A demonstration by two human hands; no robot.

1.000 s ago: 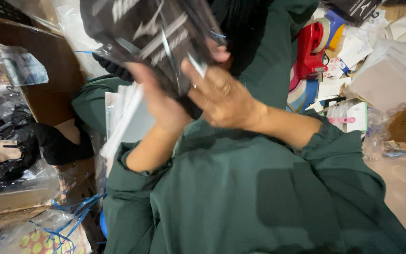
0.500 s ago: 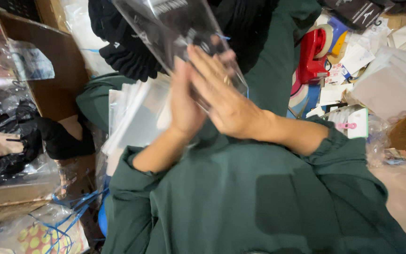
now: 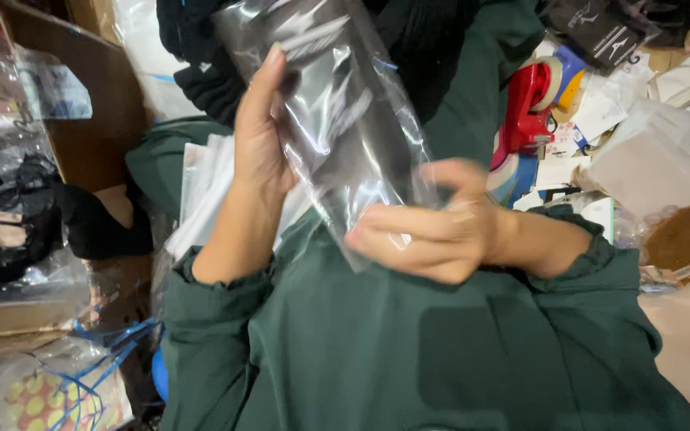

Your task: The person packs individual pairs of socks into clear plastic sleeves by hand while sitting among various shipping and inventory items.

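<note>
While viewed from the head camera: clear plastic bag (image 3: pixel 337 120) with dark contents, held upright before the chest, above a green garment (image 3: pixel 409 351). Left hand (image 3: pixel 261 132) flat along the bag's left edge, fingers together and extended, thumb side hidden. Right hand (image 3: pixel 425 231) blurred, fingers curled together and clamped on the bag's lower corner. Progress, as judged: contents already inside; bottom end apparently in handling, closure not discernible. Stack of flat clear bags (image 3: pixel 201 191) just beside the left forearm. Surroundings: cluttered work area; cardboard box (image 3: pixel 81 120) at left, red tape dispenser (image 3: pixel 533 104) and loose paper labels (image 3: pixel 600 112) at right.
</note>
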